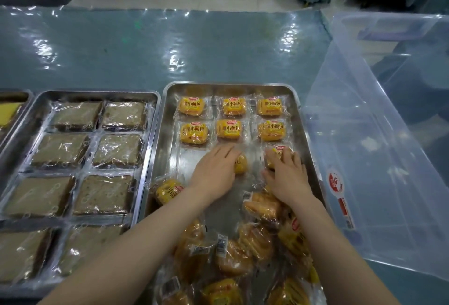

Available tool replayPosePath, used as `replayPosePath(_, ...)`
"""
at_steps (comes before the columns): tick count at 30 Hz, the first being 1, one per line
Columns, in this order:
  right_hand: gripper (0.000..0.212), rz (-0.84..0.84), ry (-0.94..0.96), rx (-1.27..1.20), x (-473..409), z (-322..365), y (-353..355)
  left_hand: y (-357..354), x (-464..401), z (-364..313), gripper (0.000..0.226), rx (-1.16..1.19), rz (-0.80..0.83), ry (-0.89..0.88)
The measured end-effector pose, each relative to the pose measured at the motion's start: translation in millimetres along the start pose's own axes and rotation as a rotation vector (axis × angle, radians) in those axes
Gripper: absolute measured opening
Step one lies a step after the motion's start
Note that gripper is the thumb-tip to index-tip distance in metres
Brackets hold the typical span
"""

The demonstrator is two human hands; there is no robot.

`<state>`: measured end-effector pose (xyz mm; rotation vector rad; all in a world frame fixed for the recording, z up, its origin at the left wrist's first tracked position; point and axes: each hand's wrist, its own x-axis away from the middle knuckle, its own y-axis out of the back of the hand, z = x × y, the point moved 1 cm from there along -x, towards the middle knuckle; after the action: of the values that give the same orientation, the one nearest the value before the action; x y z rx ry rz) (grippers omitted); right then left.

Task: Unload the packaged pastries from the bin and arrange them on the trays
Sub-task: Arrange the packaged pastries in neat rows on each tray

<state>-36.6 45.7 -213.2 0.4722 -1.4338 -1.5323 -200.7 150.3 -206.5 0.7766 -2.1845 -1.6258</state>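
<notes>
A steel tray [170, 119] in the middle holds two neat rows of yellow packaged buns [228, 129] at its far end. My left hand [215, 168] lies flat on a bun [241, 164] in the third row, fingers straight. My right hand [286, 173] presses on another bun [279, 152] at the right of that row, fingers spread over it. A loose heap of packaged buns [243, 251] fills the near part of the tray. One bun [168, 190] leans on the tray's left rim. The clear plastic bin [388, 134] stands to the right.
A second steel tray [38, 100] on the left is filled with brown wrapped cake slices [116, 149]. A third tray [26, 96] with a yellow item shows at the far left edge. The table [170, 44] has a shiny teal plastic cover.
</notes>
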Motion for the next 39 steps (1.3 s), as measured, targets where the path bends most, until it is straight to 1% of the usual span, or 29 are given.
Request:
replayPosePath(1,0.055,0.002,0.002,0.004,0,-1,-1,-2,6,-1,0.050,-0.009,-0.006,0.024)
replayPosePath(3,0.052,0.005,-0.002,-0.004,-1,0,-1,-10,16,-1,0.049,-0.015,0.058,0.045)
replayPosePath(5,0.051,-0.024,0.005,-0.028,0,2,-1,-19,21,-3,0.056,0.008,0.166,0.041)
replayPosePath(6,0.050,-0.072,0.032,-0.043,1,4,0,-23,22,-4,0.060,0.030,0.218,0.036)
replayPosePath(8,0.045,-0.200,0.152,-0.086,4,9,4,-28,22,-5,0.067,0.086,0.302,0.044)
replayPosePath(10,0.038,-0.255,0.288,-0.155,10,18,8,-31,19,-6,0.071,0.109,0.344,0.056)
replayPosePath(11,0.034,-0.254,0.334,-0.179,11,23,9,-32,17,-6,0.072,0.122,0.354,0.058)
replayPosePath(13,0.029,-0.225,0.376,-0.144,12,31,8,-31,12,-6,0.073,0.164,0.364,0.063)
replayPosePath(15,0.028,-0.195,0.374,-0.081,12,35,7,-31,13,-2,0.074,0.164,0.374,0.040)
replayPosePath(20,0.025,-0.161,0.332,0.047,13,33,5,-28,28,16,0.076,0.075,0.441,-0.092)
replayPosePath(23,0.026,-0.165,0.311,0.058,14,35,7,-19,29,17,0.072,0.121,0.425,-0.102)
replayPosePath(26,0.033,-0.181,0.330,-0.038,15,41,9,-5,39,22,0.068,0.167,0.281,-0.060)
replayPosePath(28,0.040,-0.104,0.389,-0.063,13,47,9,8,53,36,0.062,0.182,0.194,0.018)
replayPosePath(30,0.041,-0.012,0.423,-0.033,10,52,6,23,69,56,0.054,0.185,0.155,0.133)
replayPosePath(31,0.040,0.013,0.414,-0.018,9,53,4,30,77,67,0.051,0.171,0.146,0.182)
replayPosePath(33,0.035,-0.005,0.367,0.002,7,54,3,44,90,88,0.051,0.067,0.134,0.231)
replayPosePath(36,0.033,-0.042,0.296,0.010,6,57,2,57,102,108,0.069,-0.082,0.190,0.202)
replayPosePath(38,0.034,-0.034,0.290,0.011,6,61,2,58,106,110,0.077,-0.118,0.268,0.101)
replayPosePath(39,0.035,-0.027,0.291,0.008,6,62,1,56,107,109,0.077,-0.124,0.295,0.047)
